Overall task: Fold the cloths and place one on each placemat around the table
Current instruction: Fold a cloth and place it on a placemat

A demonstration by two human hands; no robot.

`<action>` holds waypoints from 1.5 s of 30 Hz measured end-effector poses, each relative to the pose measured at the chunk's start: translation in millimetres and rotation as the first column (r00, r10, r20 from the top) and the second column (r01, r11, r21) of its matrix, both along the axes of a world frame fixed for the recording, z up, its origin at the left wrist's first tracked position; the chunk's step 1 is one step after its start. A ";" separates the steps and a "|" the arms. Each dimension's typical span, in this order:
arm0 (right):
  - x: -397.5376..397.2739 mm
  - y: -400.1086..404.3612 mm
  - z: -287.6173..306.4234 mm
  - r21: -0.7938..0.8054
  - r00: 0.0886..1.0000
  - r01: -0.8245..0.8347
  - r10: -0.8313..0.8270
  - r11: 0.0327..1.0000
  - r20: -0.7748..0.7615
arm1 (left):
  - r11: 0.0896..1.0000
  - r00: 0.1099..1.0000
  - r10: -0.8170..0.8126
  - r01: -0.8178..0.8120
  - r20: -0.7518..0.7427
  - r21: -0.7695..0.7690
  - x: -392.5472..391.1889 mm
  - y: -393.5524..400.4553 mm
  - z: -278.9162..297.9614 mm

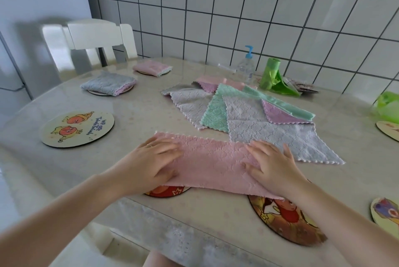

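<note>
pink cloth lies flat under both your palms, its near edge over two mats at the table rim. left hand and right hand press with fingers spread, gripping nothing. bare tabletop opens left of your left hand.

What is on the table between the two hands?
In the head view, only the pink cloth lies between the left hand and the right hand; both hands press flat on it.
</note>
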State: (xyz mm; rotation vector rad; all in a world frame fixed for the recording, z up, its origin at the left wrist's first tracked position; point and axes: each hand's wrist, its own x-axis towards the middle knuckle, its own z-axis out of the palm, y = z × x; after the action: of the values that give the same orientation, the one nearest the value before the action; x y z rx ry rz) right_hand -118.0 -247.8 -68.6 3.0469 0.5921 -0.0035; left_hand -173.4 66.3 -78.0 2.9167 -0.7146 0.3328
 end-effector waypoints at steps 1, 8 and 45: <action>4.1 5.5 2.3 0.062 0.999 -0.040 0.039 0.997 0.008 | 0.996 0.995 -0.065 0.069 0.072 -0.059 -5.5 -9.3 2.8; 40.6 69.9 15.6 0.422 0.991 -0.046 0.095 0.905 -0.096 | 0.975 0.981 -0.158 0.172 0.109 -0.141 -34.3 -78.9 -2.8; -18.8 16.3 63.6 0.840 0.650 0.366 0.535 0.402 -0.539 | 0.603 0.943 -0.253 -0.020 -0.215 -0.798 -50.1 -21.1 33.8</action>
State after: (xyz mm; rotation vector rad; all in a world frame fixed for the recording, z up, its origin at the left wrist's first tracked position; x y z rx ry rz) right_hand -136.8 -231.4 -5.0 3.9389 1.1299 -1.6722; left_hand -223.5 45.2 -44.2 1.9753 -0.5131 0.1142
